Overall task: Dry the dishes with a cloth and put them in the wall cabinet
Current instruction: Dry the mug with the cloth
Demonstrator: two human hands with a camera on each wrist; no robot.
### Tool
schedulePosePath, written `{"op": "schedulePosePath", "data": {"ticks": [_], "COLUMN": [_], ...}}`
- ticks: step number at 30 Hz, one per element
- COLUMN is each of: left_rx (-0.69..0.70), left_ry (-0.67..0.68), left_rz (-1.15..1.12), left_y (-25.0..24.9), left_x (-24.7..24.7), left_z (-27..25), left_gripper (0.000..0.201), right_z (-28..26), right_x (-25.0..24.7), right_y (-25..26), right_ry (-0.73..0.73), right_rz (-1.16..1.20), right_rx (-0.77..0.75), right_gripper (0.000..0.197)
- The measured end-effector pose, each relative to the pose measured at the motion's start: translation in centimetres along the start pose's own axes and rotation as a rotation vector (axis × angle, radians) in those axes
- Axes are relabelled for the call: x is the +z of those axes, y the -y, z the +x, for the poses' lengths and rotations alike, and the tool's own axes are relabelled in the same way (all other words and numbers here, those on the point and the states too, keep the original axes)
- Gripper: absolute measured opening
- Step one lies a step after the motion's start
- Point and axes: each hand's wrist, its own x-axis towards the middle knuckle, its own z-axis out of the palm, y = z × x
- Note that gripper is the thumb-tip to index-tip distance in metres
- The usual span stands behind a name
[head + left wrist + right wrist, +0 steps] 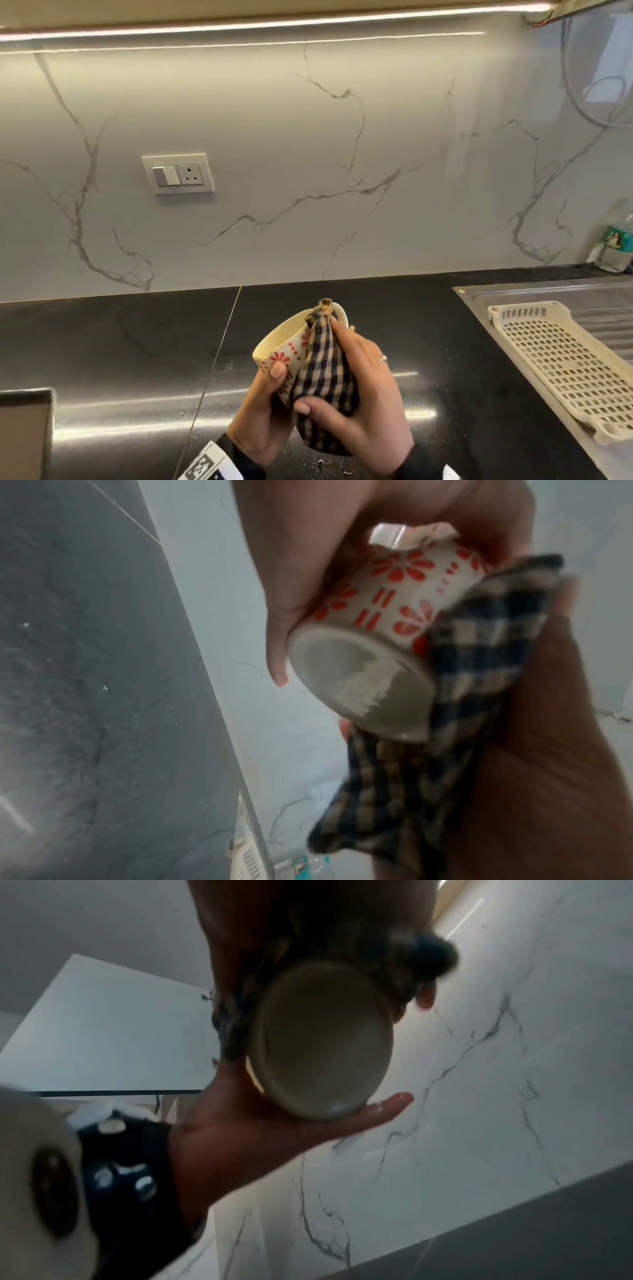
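Observation:
A cream cup (284,339) with red flowers is held tilted above the black counter, mouth facing up and left. My left hand (270,387) grips its lower wall, thumb on the flower pattern. A checked beige and navy cloth (325,373) wraps the cup's right side up to the handle. My right hand (366,387) grips that cloth against the cup. In the left wrist view the cup (387,610) shows its base, with the cloth (479,656) beside it. The right wrist view shows the cup's round base (322,1042) resting against my left hand (257,1123).
A cream perforated tray (561,363) lies on the steel drainboard (513,291) at right, with a water bottle (616,243) behind it. A socket plate (178,174) sits on the marble wall. A white cabinet door (103,1028) shows overhead. A box corner (24,435) is at lower left.

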Motion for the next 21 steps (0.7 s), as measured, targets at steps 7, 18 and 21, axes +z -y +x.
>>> {"op": "schedulePosePath", "data": {"ticks": [7, 18, 21], "left_rx": [0.073, 0.099, 0.189], "left_ry": [0.046, -0.071, -0.135], "left_rz": [-0.096, -0.054, 0.046], "left_y": [-0.4, 0.1, 0.3], "left_x": [0.3, 1.3, 1.1], "left_z": [0.3, 1.3, 1.5], "left_gripper": [0.064, 0.102, 0.107], "right_z": [1.7, -0.6, -0.3], "right_x": [-0.3, 1.4, 0.6], "right_y": [2.1, 0.3, -0.2], "right_ry": [0.021, 0.047, 0.124], "right_rz": [-0.199, 0.797, 1.290], "right_rx": [0.023, 0.228, 0.588], "right_gripper": [0.085, 0.097, 0.096]}}
